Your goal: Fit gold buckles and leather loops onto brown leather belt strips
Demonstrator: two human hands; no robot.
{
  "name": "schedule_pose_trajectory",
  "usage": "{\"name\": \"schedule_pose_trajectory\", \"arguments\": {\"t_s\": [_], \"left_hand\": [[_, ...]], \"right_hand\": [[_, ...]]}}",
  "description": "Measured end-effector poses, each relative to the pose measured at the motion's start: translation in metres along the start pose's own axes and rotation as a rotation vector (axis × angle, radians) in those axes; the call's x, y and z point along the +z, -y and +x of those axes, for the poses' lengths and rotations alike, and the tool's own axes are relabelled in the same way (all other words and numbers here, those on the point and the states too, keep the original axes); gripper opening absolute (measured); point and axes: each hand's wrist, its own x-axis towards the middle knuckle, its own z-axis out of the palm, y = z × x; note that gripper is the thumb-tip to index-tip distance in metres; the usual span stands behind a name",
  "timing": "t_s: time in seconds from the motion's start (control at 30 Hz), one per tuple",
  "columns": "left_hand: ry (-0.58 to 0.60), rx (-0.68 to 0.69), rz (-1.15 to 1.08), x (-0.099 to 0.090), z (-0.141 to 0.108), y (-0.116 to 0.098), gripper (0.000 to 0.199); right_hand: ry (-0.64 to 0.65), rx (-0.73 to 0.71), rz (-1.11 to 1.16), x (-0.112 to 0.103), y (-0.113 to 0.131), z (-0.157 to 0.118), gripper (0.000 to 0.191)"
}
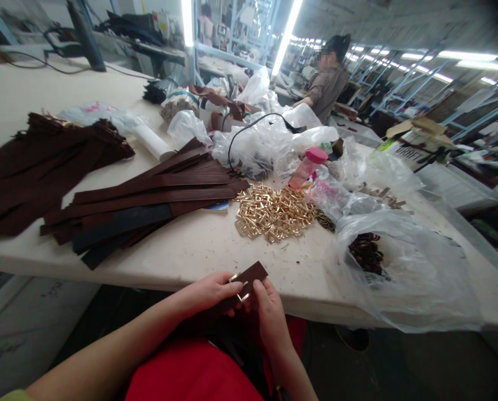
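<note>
At the table's front edge, my left hand (215, 292) is closed with its thumb pressed on a gold buckle (243, 298) that sits on a dark brown leather strap (254, 273). My right hand (267, 303) pinches the same strap from the right, near its squared end. The rest of that strap runs down toward my lap, partly hidden by my hands. A heap of gold buckles (274, 214) lies on the table just beyond. Left of the heap, dark brown straps (157, 192) are fanned out in a stack.
Another strap pile (57, 161) lies farther left. A pink-lidded bottle (305, 170) leans behind the buckles among clear plastic bags (257, 139). To the right, an open plastic bag (415, 278) holding dark brown loops (365, 253) hangs over the table edge. A person (328, 78) works beyond the table.
</note>
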Motion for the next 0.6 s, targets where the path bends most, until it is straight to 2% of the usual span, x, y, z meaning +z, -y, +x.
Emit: {"name": "schedule_pose_trajectory", "arguments": {"t_s": [0.23, 0.47, 0.6], "left_hand": [[0.022, 0.008, 0.004, -0.002, -0.003, 0.003, 0.039], [-0.020, -0.001, 0.032, -0.002, -0.001, 0.014, 0.039], [-0.031, -0.029, 0.057, -0.003, -0.001, 0.017, 0.039]], "right_hand": [[0.021, 0.071, 0.120, -0.002, -0.007, 0.002, 0.027], [-0.029, -0.020, -0.063, -0.006, -0.006, 0.000, 0.030], [-0.014, -0.035, -0.114, -0.004, -0.001, -0.001, 0.029]]}}
